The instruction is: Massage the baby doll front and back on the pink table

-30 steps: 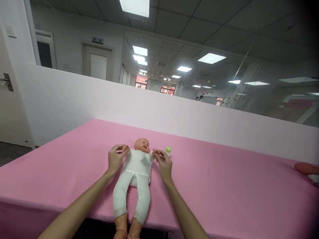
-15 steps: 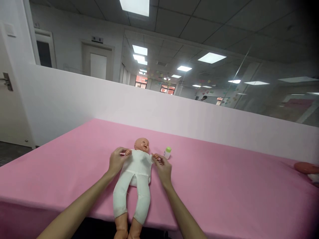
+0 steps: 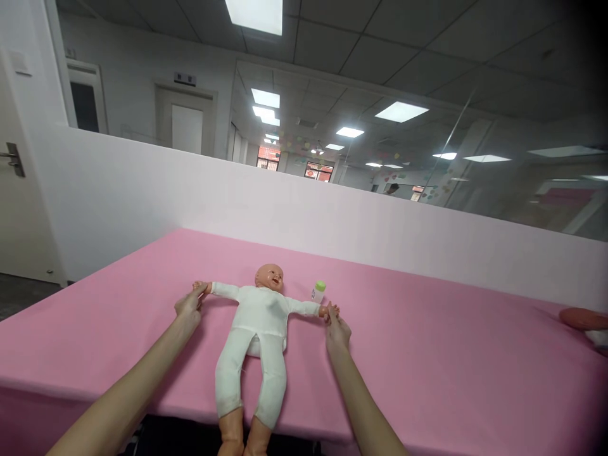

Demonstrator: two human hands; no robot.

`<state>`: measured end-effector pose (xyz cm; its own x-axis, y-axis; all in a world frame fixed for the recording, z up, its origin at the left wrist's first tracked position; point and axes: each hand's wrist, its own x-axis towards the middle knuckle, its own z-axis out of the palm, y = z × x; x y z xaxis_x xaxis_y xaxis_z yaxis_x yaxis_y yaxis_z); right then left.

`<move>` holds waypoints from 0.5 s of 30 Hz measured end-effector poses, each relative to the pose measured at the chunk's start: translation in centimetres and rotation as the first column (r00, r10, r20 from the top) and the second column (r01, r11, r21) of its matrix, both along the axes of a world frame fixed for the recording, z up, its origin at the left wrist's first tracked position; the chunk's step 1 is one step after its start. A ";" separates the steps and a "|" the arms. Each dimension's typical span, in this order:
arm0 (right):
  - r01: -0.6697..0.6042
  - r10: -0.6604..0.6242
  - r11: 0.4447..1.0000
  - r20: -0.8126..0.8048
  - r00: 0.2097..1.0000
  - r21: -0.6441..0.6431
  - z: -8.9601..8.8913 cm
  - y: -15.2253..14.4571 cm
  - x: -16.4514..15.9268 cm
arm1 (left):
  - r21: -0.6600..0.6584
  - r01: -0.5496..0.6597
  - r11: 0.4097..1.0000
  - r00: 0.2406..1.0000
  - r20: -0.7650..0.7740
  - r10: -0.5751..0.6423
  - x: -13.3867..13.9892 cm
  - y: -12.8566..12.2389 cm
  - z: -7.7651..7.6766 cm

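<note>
A baby doll [image 3: 261, 313] with a white cloth body lies on its back on the pink-covered table [image 3: 418, 354], its feet reaching past the front edge. Both of its arms are stretched out sideways. My left hand [image 3: 190, 304] is closed on the doll's hand at the left. On the other side, my right hand [image 3: 338, 329] pinches the doll's other hand between thumb and fingers. Just beyond that arm stands a small bottle [image 3: 318, 292] with a green cap, apart from my hand.
A low white wall [image 3: 304, 215] runs along the table's far side, with glass above it. At the right end lies a reddish-brown rounded object [image 3: 582, 318], partly out of view. A door [image 3: 23, 190] is at the far left.
My hands have moved apart, drawing the doll's arms from bent near its chest to straight out at the sides. The doll's body and the bottle have stayed in place.
</note>
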<state>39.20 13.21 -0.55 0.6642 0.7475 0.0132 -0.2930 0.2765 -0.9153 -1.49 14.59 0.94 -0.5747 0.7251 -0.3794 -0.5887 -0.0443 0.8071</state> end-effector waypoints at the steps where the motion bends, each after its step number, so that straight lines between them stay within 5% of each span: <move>1: 0.009 -0.010 1.000 0.050 0.999 0.024 1.0 0.0 -0.6 | 0.052 0.014 0.999 0.997 -0.081 -0.010 0.4 -0.1 0.5; 4: -0.027 0.006 0.995 0.219 0.976 0.093 3.9 -0.3 -3.1 | 0.222 0.084 0.971 0.902 -0.432 0.021 2.5 -0.8 2.2; 7: -0.226 0.139 0.964 0.463 0.876 0.139 4.9 -1.6 -6.6 | 0.298 0.243 0.923 0.656 -0.751 0.070 5.4 -2.0 3.1; 12: -0.529 0.220 0.848 0.898 0.381 0.017 1.7 -4.3 -10.9 | 0.097 0.519 0.850 -0.017 -0.992 0.123 9.2 -3.6 1.4; 15: -0.568 0.176 0.822 0.969 0.171 -0.049 0.1 -4.9 -11.4 | 0.003 0.542 0.841 -0.204 -0.969 0.136 9.9 -3.8 0.4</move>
<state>27.79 8.30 -0.40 -0.3215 0.7236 0.6107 0.5294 0.6721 -0.5176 8.40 10.78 1.37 0.2009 0.7305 0.6527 0.7543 -0.5405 0.3727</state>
